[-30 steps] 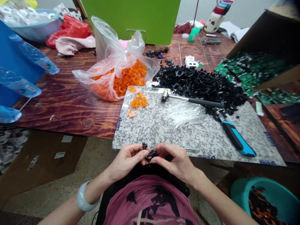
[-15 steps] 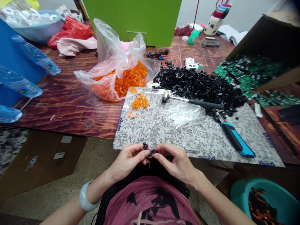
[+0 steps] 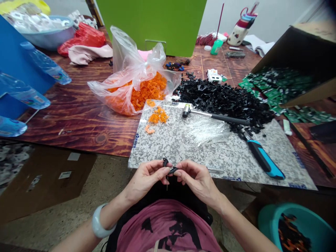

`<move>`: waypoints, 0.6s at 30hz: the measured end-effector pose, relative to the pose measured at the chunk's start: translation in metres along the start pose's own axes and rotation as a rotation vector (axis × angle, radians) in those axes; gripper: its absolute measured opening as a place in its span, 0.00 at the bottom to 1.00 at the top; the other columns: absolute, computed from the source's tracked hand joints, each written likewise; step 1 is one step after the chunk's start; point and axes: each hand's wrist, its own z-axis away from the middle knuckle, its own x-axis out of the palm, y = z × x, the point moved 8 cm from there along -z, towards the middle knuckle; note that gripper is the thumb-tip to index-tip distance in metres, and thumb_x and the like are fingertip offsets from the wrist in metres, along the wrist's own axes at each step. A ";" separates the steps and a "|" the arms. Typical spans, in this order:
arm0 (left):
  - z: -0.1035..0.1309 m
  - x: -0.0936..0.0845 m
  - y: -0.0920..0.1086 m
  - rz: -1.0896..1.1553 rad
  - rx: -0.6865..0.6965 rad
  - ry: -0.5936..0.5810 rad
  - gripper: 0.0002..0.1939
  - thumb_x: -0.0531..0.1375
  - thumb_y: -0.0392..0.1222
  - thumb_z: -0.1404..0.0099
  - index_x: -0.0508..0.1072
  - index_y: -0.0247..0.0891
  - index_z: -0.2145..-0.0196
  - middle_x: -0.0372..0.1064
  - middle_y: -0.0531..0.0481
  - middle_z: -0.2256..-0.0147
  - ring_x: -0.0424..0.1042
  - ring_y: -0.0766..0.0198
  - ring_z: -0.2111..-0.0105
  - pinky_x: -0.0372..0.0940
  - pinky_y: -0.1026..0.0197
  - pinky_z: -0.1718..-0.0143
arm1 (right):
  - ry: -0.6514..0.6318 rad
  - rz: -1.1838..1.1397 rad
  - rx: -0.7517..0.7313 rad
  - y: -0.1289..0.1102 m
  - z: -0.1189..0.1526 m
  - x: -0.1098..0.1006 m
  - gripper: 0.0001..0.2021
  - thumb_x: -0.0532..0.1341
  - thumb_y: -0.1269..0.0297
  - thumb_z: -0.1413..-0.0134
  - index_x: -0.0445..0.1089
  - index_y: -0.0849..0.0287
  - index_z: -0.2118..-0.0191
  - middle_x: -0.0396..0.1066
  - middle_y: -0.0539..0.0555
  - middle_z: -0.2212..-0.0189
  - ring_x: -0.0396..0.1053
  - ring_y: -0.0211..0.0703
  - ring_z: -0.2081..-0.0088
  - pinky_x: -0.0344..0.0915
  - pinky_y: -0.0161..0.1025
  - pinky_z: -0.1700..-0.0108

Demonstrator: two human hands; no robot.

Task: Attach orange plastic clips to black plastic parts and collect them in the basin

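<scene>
Just off the front edge of the speckled board (image 3: 157, 150), my left hand (image 3: 149, 176) pinches a small black part (image 3: 172, 170). Its other end is between the fingertips of my right hand (image 3: 195, 176). A black piece (image 3: 165, 162) stands up at my left fingertips, and a thin bit hangs below them. How these pieces join is too small to tell. On the board lie orange pieces (image 3: 158, 115), a hammer (image 3: 228, 119), clear thin strips (image 3: 207, 131) and a blue-black tool (image 3: 265, 159). Behind is a heap of black parts (image 3: 223, 96).
A clear bag of orange parts (image 3: 118, 96) stands behind the board's left corner. At the right, a carton (image 3: 301, 38) spills green boards (image 3: 270, 87). A teal tub (image 3: 269, 218) sits low at the right. Bottles (image 3: 25, 91) are at the far left.
Both hands stay together with only small finger shifts around the black part. The black piece at my left fingertips now stands slightly higher. The whole view has shifted slightly.
</scene>
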 end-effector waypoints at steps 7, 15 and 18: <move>0.004 0.008 -0.003 0.197 0.034 -0.012 0.13 0.62 0.47 0.40 0.77 0.34 0.66 0.73 0.49 0.71 0.68 0.68 0.75 0.64 0.65 0.68 | 0.135 -0.188 0.028 0.009 -0.001 -0.002 0.13 0.65 0.55 0.51 0.69 0.60 0.68 0.68 0.49 0.77 0.64 0.32 0.78 0.61 0.29 0.78; 0.001 0.011 -0.016 0.161 0.076 0.095 0.11 0.63 0.46 0.41 0.77 0.36 0.65 0.68 0.54 0.76 0.64 0.68 0.74 0.61 0.65 0.67 | 0.253 -0.184 -0.042 0.001 0.001 0.002 0.11 0.68 0.57 0.55 0.71 0.59 0.71 0.71 0.49 0.76 0.65 0.33 0.79 0.65 0.31 0.77; -0.001 0.010 -0.016 0.173 0.080 0.149 0.11 0.63 0.47 0.42 0.77 0.36 0.67 0.68 0.55 0.76 0.63 0.70 0.76 0.61 0.66 0.69 | 0.256 -0.093 -0.077 -0.001 0.002 0.001 0.11 0.67 0.56 0.54 0.71 0.59 0.71 0.73 0.50 0.76 0.68 0.36 0.77 0.67 0.33 0.74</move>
